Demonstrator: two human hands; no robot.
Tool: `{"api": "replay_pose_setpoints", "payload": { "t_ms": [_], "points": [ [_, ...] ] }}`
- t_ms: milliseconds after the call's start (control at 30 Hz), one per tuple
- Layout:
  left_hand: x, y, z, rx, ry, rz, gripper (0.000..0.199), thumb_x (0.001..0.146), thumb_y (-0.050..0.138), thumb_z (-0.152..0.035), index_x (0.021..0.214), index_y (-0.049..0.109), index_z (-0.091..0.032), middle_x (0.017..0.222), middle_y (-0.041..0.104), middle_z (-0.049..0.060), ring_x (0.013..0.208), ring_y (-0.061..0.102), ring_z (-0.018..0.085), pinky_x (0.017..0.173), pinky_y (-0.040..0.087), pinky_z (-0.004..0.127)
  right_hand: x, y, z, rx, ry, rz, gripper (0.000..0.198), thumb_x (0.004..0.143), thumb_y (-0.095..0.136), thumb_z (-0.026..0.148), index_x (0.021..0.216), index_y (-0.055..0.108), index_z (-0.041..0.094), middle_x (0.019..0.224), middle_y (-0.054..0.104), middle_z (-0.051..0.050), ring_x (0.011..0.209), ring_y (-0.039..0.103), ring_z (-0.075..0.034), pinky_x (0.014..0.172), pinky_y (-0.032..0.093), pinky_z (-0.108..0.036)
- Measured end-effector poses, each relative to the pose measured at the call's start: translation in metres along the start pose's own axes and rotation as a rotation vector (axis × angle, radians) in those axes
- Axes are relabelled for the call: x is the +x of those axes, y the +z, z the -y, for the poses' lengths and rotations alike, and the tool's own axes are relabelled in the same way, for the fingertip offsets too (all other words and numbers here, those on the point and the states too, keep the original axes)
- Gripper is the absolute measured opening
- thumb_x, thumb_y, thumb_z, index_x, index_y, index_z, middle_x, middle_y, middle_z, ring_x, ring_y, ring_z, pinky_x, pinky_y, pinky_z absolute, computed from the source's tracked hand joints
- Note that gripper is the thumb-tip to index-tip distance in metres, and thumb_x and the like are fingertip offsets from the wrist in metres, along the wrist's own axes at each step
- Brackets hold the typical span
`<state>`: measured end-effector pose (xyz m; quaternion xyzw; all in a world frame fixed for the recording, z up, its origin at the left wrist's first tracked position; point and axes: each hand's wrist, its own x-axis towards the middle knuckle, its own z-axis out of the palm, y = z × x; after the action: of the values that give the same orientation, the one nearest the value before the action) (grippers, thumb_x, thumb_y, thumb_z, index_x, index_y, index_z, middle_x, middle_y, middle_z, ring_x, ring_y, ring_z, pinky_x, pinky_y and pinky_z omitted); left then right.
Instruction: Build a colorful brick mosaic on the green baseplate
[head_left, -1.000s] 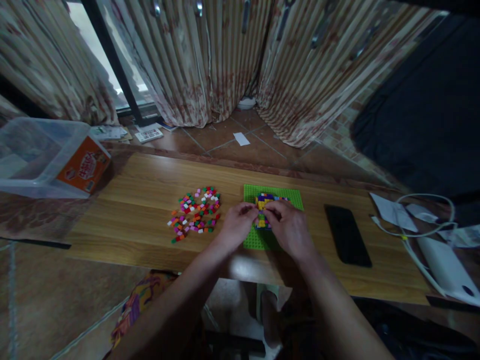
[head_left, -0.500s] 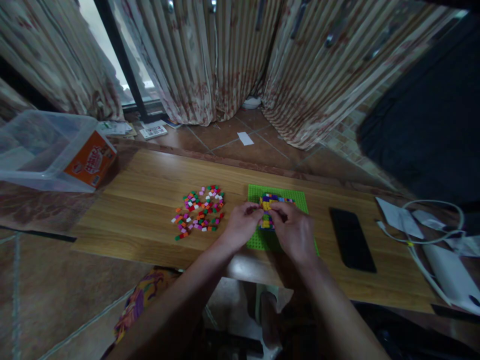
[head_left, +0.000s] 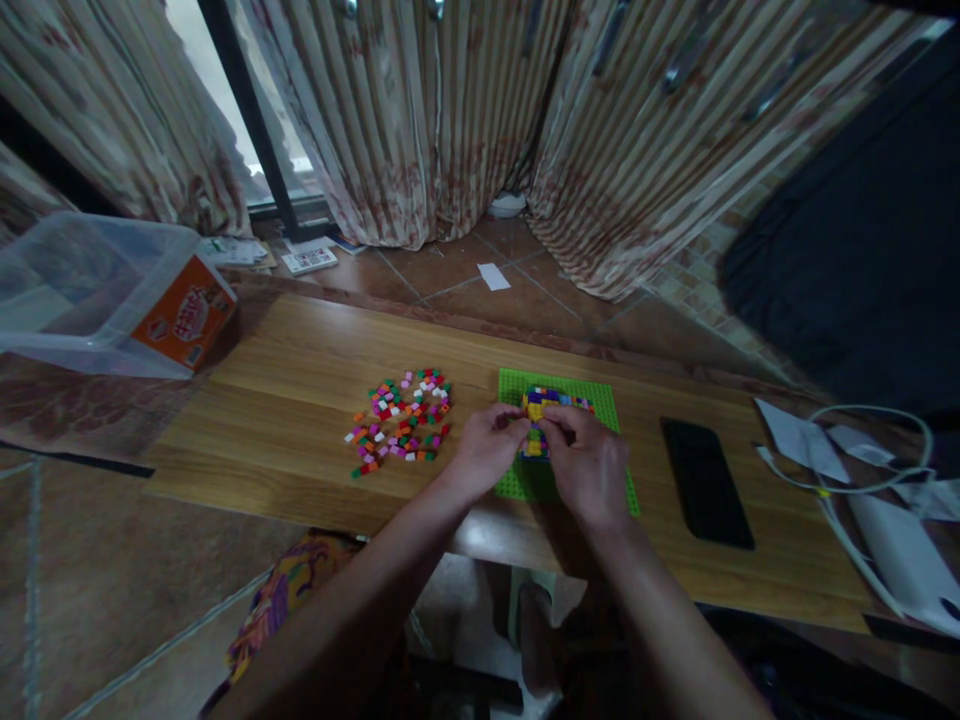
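Note:
On the wooden table lies a green studded baseplate (head_left: 556, 380), with a block of small toy bricks (head_left: 535, 411) built on it in yellow, purple, blue and other colours. My left hand (head_left: 490, 447) comes in from the left, thumb and fingertips closed against the bricks. From the other side my right hand (head_left: 589, 458) pinches at the same yellow bricks, covering much of the build's right part. The fingertips of both hands nearly meet; whether a single loose brick is between them is too small to tell. Left of the plate are scattered loose bricks (head_left: 405, 415) in several colours.
A black phone (head_left: 706, 482) lies right of the plate. Farther right are a white cable (head_left: 825, 490), papers and a white power-bank-like box (head_left: 904, 555). A clear plastic bin (head_left: 97, 340) with an orange label stands at the left, beyond the wooden table (head_left: 300, 400).
The hands stay at the bricks with almost the same grip. The whole view has shifted very slightly; the loose bricks lie as before.

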<state>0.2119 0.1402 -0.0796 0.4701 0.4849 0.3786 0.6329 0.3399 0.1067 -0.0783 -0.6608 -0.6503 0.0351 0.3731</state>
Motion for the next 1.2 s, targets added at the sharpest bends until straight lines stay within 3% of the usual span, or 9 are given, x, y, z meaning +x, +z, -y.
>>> {"api": "replay_pose_setpoints", "payload": {
  "t_ms": [333, 467, 567, 767, 933, 1200],
  "points": [
    [0.000, -0.001, 0.003, 0.002, 0.040, 0.037, 0.011, 0.078, 0.056, -0.018, 0.072, 0.064, -0.015, 0.057, 0.055, -0.003, 0.058, 0.051, 0.011, 0.060, 0.038, 0.023, 0.000, -0.003, 0.000, 0.056, 0.082, 0.045, 0.019, 0.087, 0.056, 0.031, 0.086, 0.071, 0.020, 0.086, 0.075, -0.006, 0.079, 0.069, -0.022, 0.076, 0.052, -0.037],
    [0.001, -0.002, 0.004, 0.008, 0.031, 0.041, 0.012, 0.079, 0.056, -0.020, 0.070, 0.063, -0.015, 0.057, 0.055, -0.002, 0.058, 0.051, 0.011, 0.060, 0.038, 0.023, 0.004, -0.011, -0.005, 0.067, 0.167, -0.024, 0.025, 0.086, 0.058, 0.039, 0.089, 0.071, 0.019, 0.085, 0.073, -0.007, 0.074, 0.066, -0.022, 0.072, 0.050, -0.035],
    [0.001, -0.002, 0.005, 0.001, 0.033, 0.027, 0.017, 0.081, 0.055, -0.023, 0.067, 0.062, -0.016, 0.057, 0.055, -0.002, 0.057, 0.050, 0.011, 0.059, 0.037, 0.023, 0.008, -0.011, -0.010, -0.013, 0.158, -0.070, 0.033, 0.088, 0.053, 0.045, 0.093, 0.070, 0.016, 0.090, 0.071, -0.011, 0.084, 0.064, -0.025, 0.079, 0.048, -0.040],
    [-0.001, -0.003, 0.001, -0.142, -0.090, -0.027, 0.021, 0.082, 0.054, -0.030, 0.068, 0.059, -0.016, 0.056, 0.055, -0.002, 0.044, 0.035, 0.007, 0.047, 0.027, 0.023, 0.009, 0.004, -0.016, -0.055, 0.135, -0.038, 0.043, 0.088, 0.052, 0.049, 0.107, 0.067, 0.014, 0.108, 0.066, -0.016, 0.104, 0.056, -0.029, 0.093, 0.041, -0.048],
    [-0.003, -0.003, -0.007, -0.268, -0.210, -0.036, 0.019, 0.084, 0.053, -0.030, 0.073, 0.059, -0.016, 0.055, 0.053, -0.004, 0.038, 0.027, 0.004, 0.043, 0.019, 0.022, 0.008, 0.010, -0.019, -0.074, 0.096, -0.037, 0.039, 0.086, 0.056, 0.048, 0.107, 0.067, 0.016, 0.107, 0.066, -0.014, 0.103, 0.055, -0.028, 0.093, 0.040, -0.047],
    [-0.005, -0.004, -0.009, -0.379, -0.256, -0.033, 0.016, 0.084, 0.056, -0.029, 0.079, 0.059, -0.014, 0.056, 0.053, -0.003, 0.037, 0.027, 0.002, 0.041, 0.017, 0.020, 0.005, 0.013, -0.019, -0.072, 0.109, -0.026, 0.040, 0.087, 0.055, 0.049, 0.110, 0.065, 0.017, 0.109, 0.065, -0.014, 0.104, 0.052, -0.028, 0.092, 0.038, -0.047]
  ]
}}
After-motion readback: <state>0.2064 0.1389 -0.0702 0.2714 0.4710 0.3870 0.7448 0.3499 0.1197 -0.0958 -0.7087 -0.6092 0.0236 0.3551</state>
